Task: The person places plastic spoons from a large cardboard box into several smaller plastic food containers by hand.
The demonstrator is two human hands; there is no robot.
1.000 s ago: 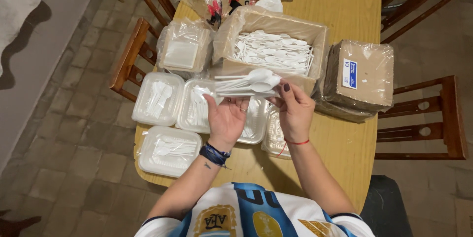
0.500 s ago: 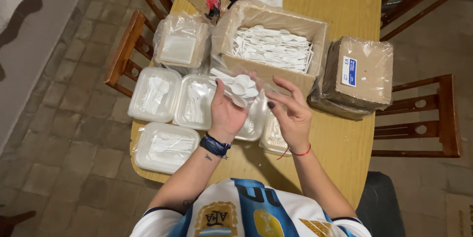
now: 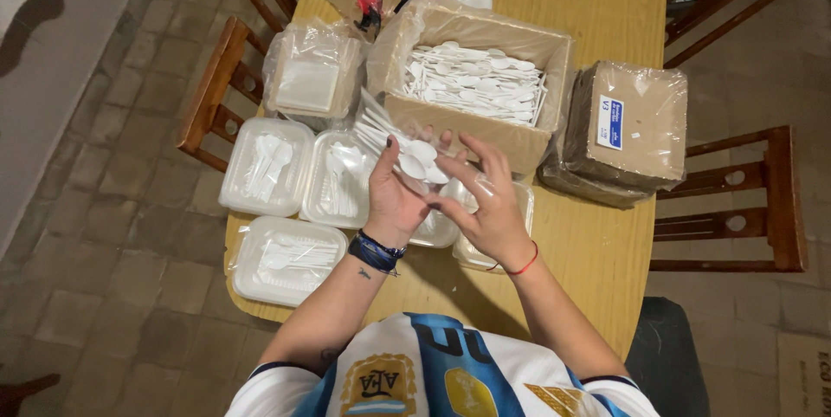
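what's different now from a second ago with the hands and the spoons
The bundle of white plastic spoons has turned: a second ago it lay level across both hands, now the left hand holds it alone, handles fanning up to the left. The right hand has let go and moved down, fingers spread beside the spoon bowls. The cardboard box, the lidded trays and the wrapped stack stayed put.

Person wore a short-sleeved football jersey [image 3: 433, 378], white w/ sky-blue vertical stripes, dark lettering across the chest, gold round crest on one side, gold logo marks on the other. Left wrist had a dark navy braided fabric wristband [image 3: 376, 252], plus a small dark tattoo mark [image 3: 365, 273] just below it. Right wrist carried a thin red string bracelet [image 3: 523, 265]. Forearms bare.
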